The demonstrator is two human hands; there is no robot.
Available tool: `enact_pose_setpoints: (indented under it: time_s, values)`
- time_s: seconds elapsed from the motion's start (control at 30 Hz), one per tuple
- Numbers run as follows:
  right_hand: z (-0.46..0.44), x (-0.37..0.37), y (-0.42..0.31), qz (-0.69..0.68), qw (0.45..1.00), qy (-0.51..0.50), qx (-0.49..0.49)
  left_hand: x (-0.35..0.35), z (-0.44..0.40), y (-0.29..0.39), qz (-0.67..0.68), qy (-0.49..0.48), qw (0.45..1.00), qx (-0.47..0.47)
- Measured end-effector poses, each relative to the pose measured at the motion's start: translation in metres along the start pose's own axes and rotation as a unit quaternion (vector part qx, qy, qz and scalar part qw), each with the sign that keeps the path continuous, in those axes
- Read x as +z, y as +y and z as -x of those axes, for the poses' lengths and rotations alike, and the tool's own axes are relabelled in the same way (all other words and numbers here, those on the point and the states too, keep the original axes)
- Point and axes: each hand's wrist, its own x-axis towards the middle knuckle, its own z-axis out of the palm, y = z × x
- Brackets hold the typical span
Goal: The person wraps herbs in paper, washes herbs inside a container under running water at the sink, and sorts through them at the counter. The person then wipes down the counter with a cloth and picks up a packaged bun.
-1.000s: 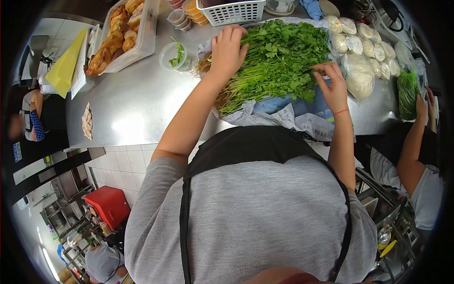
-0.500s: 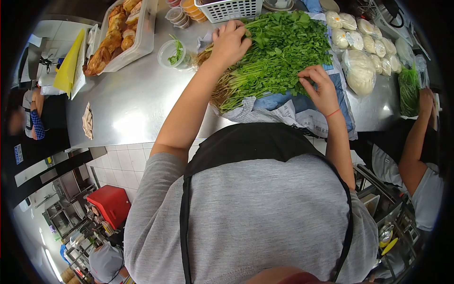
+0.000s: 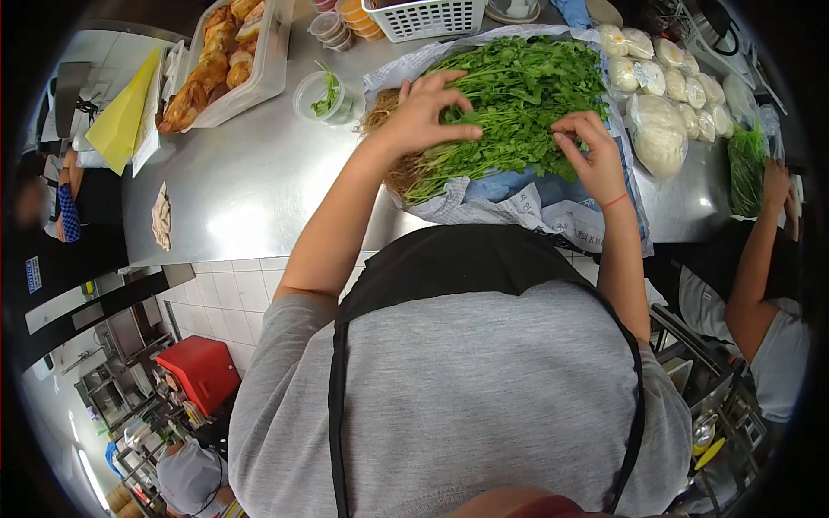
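A large heap of leafy green herbs [image 3: 535, 86] lies on printed paper [image 3: 570, 223] on the steel table, its roots [image 3: 380, 121] toward the left. My left hand [image 3: 427, 112] is over the stems near the roots, fingers spread, with nothing clearly held. At the right side of the leaves is my right hand [image 3: 591, 151], thumb and forefinger brought close together; whether a bit of leaf is between them is too small to tell. Left of the roots stands a clear round tub [image 3: 321, 99] with a few green sprigs in it.
A plastic bin of roasted meat [image 3: 266, 73], small sauce cups [image 3: 358, 19] and a white basket [image 3: 432, 22] line the back. Bagged white portions [image 3: 658, 129] sit to the right. A crumpled cloth [image 3: 161, 216] lies at left. A co-worker's arm [image 3: 756, 259] reaches in at far right.
My left hand has come down from the upper stems toward me, its fingers opening wider. My right hand moved left, then slightly back right, along the leaves.
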Motion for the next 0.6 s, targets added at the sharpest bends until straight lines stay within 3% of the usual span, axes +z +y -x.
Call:
enact_pose_setpoints:
  time_s: [0.03, 0.1, 0.13, 0.27, 0.33, 0.37, 0.43, 0.6]
  values:
    - [-0.003, -0.002, -0.001, 0.005, 1.000, 0.002, -0.009, -0.002, -0.004, -0.001, 0.000, 0.000, 1.000, 0.000]
    - [-0.008, -0.004, -0.006, 0.009, 1.000, 0.004, -0.019, -0.005, -0.017, -0.007, 0.132, 0.070, 0.988, -0.046]
    - [-0.011, -0.004, -0.008, 0.015, 1.000, 0.005, -0.019, -0.001, -0.020, -0.011, 0.016, 0.119, 0.993, 0.022]
    - [-0.016, -0.001, -0.009, 0.004, 1.000, -0.009, -0.025, 0.007, -0.031, -0.017, -0.122, 0.119, 0.984, 0.051]
    - [-0.016, -0.002, -0.009, -0.001, 1.000, -0.003, -0.027, 0.008, -0.039, -0.023, 0.057, 0.123, 0.989, -0.055]
    - [-0.015, -0.003, -0.009, -0.008, 0.999, 0.001, -0.031, 0.008, -0.043, -0.029, 0.057, 0.123, 0.989, -0.054]
    - [-0.013, -0.007, -0.006, 0.004, 0.999, 0.006, -0.034, 0.005, -0.046, -0.043, 0.280, 0.107, 0.950, -0.090]
    - [-0.014, -0.012, 0.001, 0.007, 0.999, 0.019, -0.026, -0.010, -0.046, -0.043, 0.373, 0.076, 0.916, -0.122]
